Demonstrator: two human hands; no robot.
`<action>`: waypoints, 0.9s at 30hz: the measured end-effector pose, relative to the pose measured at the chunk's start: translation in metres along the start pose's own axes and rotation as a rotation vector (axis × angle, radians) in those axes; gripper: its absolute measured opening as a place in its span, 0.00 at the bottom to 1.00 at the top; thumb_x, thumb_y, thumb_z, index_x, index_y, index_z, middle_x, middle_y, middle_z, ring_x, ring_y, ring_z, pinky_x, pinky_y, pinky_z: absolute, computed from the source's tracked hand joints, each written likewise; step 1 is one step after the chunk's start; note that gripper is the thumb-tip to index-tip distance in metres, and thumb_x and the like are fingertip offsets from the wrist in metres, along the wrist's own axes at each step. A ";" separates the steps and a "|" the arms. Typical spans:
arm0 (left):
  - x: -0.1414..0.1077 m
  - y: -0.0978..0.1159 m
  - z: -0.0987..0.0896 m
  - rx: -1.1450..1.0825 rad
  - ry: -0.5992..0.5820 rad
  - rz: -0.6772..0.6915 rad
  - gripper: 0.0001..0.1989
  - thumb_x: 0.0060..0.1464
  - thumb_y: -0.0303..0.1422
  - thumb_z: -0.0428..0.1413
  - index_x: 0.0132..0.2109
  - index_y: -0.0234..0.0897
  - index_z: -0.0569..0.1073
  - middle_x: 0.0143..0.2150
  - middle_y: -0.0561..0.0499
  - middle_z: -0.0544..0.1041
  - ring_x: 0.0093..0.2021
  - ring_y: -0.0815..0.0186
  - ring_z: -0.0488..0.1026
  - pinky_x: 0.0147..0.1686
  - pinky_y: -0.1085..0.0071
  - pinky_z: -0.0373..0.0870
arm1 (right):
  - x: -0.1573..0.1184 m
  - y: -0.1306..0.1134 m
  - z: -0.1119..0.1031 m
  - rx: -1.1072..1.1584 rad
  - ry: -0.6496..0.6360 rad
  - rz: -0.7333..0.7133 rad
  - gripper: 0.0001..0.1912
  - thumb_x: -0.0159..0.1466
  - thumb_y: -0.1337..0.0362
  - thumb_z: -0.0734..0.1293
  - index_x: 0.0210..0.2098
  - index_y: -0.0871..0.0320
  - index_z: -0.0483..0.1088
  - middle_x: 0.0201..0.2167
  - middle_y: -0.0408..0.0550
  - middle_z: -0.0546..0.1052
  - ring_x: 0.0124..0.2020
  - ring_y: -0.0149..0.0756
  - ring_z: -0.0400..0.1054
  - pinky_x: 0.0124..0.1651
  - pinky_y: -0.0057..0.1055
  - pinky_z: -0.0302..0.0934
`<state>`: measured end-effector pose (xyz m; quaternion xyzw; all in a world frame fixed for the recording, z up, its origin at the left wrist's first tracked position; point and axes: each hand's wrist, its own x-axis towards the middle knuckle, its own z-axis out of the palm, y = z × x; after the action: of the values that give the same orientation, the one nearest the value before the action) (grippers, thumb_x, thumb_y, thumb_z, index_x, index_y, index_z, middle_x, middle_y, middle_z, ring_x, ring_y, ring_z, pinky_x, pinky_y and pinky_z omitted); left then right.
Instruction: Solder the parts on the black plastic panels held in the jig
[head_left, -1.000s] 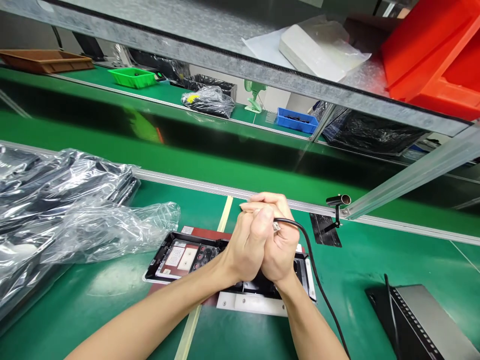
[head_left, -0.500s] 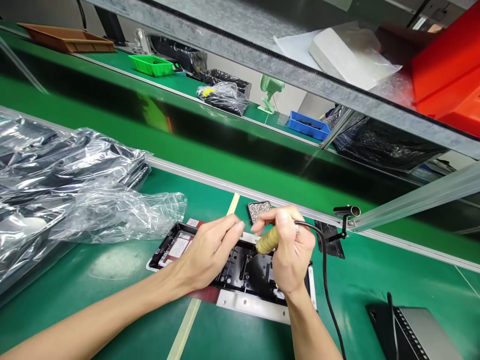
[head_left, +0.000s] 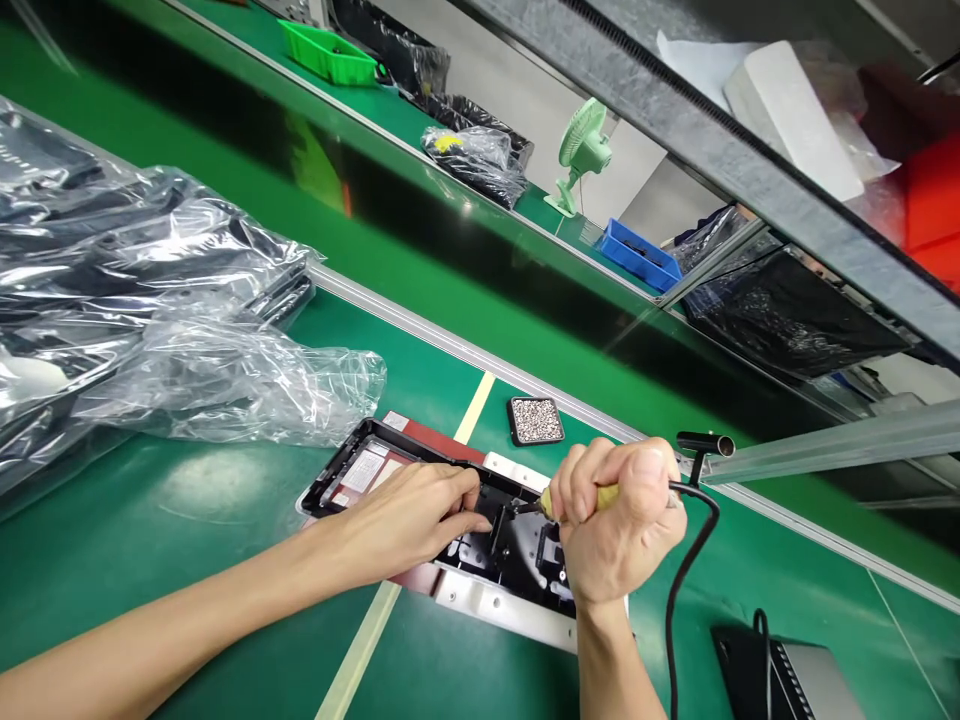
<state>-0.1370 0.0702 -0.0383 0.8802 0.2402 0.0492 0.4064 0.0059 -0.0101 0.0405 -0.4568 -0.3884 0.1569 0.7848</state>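
Observation:
A black plastic housing (head_left: 540, 560) lies tilted across my view in a fixture with pale metal side bars (head_left: 510, 612). Above its middle is my left hand (head_left: 427, 515), fingers curled in and thumb low over the housing. Whatever it holds, if anything, is hidden. My right hand (head_left: 619, 520) is wrapped round the yellow taped handle of a soldering iron (head_left: 551, 502), with a black cable coming from its back end. The iron's tip points left into the housing, close to my left fingers. Behind the housing sits a small black box (head_left: 536, 420) full of tiny metal pieces.
Plastic-wrapped dark parts (head_left: 150, 260) are piled on the left. A metal tube holder (head_left: 705, 445) stands behind my right hand. At lower right is a grey and black device (head_left: 787, 670). A metal shelf (head_left: 675, 130) crosses overhead; a fan (head_left: 585, 150) stands beyond.
My right hand has turned and moved right, laying the iron flatter, with its tip now showing. My left hand has come lower over the housing. The camera view has tilted.

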 end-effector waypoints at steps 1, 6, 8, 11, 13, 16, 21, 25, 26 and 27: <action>0.001 -0.001 0.000 -0.010 -0.011 -0.010 0.13 0.65 0.44 0.56 0.37 0.40 0.70 0.31 0.55 0.73 0.32 0.64 0.69 0.31 0.68 0.52 | 0.000 0.000 0.000 -0.001 0.000 0.000 0.20 0.73 0.61 0.63 0.24 0.57 0.60 0.13 0.36 0.59 0.13 0.25 0.51 0.15 0.23 0.49; 0.003 -0.003 0.002 -0.030 -0.009 -0.018 0.12 0.64 0.41 0.57 0.35 0.40 0.69 0.30 0.57 0.73 0.29 0.66 0.68 0.30 0.68 0.50 | 0.000 -0.002 -0.001 -0.006 0.012 0.018 0.21 0.72 0.59 0.63 0.24 0.57 0.59 0.13 0.35 0.58 0.12 0.24 0.51 0.14 0.23 0.49; 0.004 -0.003 0.002 -0.025 -0.003 -0.016 0.12 0.64 0.40 0.57 0.34 0.40 0.68 0.30 0.56 0.73 0.29 0.66 0.67 0.30 0.69 0.50 | 0.000 -0.002 0.000 -0.007 0.014 0.017 0.21 0.72 0.59 0.63 0.24 0.56 0.59 0.13 0.35 0.58 0.12 0.24 0.50 0.13 0.22 0.49; 0.004 -0.002 0.002 -0.025 -0.006 -0.013 0.13 0.64 0.41 0.57 0.34 0.40 0.68 0.30 0.56 0.73 0.29 0.66 0.67 0.30 0.69 0.50 | -0.001 -0.001 0.002 0.003 0.012 0.018 0.20 0.71 0.59 0.64 0.23 0.56 0.59 0.12 0.35 0.58 0.12 0.24 0.50 0.13 0.22 0.49; 0.004 -0.001 0.001 -0.023 -0.006 -0.015 0.13 0.64 0.41 0.57 0.34 0.40 0.68 0.30 0.56 0.73 0.29 0.65 0.67 0.30 0.69 0.50 | -0.001 -0.002 0.003 0.008 0.010 0.020 0.20 0.71 0.60 0.65 0.23 0.56 0.59 0.12 0.35 0.57 0.12 0.24 0.49 0.13 0.22 0.48; 0.004 0.000 -0.001 -0.013 -0.012 -0.026 0.12 0.64 0.40 0.57 0.34 0.40 0.68 0.30 0.56 0.73 0.29 0.65 0.67 0.30 0.69 0.50 | -0.001 -0.003 0.003 0.003 0.017 0.026 0.21 0.71 0.60 0.65 0.23 0.56 0.58 0.12 0.35 0.57 0.12 0.23 0.49 0.13 0.22 0.49; 0.004 0.001 0.000 -0.014 -0.012 -0.026 0.13 0.64 0.40 0.57 0.34 0.39 0.68 0.31 0.55 0.74 0.29 0.65 0.67 0.30 0.69 0.49 | 0.000 -0.003 0.003 0.011 0.025 0.032 0.20 0.69 0.62 0.66 0.22 0.56 0.58 0.12 0.35 0.57 0.12 0.24 0.48 0.12 0.22 0.48; 0.004 0.001 0.000 -0.016 -0.021 -0.035 0.13 0.64 0.40 0.57 0.34 0.39 0.68 0.31 0.55 0.74 0.29 0.65 0.67 0.31 0.69 0.49 | 0.001 -0.003 0.004 0.021 0.039 0.044 0.19 0.69 0.63 0.65 0.22 0.56 0.58 0.12 0.35 0.56 0.11 0.24 0.48 0.12 0.23 0.48; 0.004 0.001 0.000 -0.015 -0.023 -0.039 0.13 0.64 0.40 0.58 0.34 0.39 0.68 0.31 0.55 0.74 0.29 0.65 0.67 0.31 0.69 0.49 | 0.000 -0.003 0.004 0.023 0.044 0.048 0.19 0.69 0.63 0.65 0.22 0.56 0.59 0.12 0.35 0.56 0.11 0.24 0.48 0.12 0.23 0.48; 0.005 0.002 -0.001 -0.014 -0.025 -0.042 0.13 0.64 0.40 0.58 0.33 0.39 0.68 0.31 0.55 0.74 0.29 0.65 0.67 0.31 0.69 0.48 | 0.000 -0.003 0.004 0.023 0.050 0.049 0.20 0.70 0.63 0.65 0.22 0.56 0.59 0.12 0.35 0.56 0.11 0.24 0.48 0.12 0.23 0.47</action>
<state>-0.1324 0.0717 -0.0371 0.8726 0.2535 0.0314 0.4164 0.0028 -0.0094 0.0443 -0.4609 -0.3556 0.1688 0.7953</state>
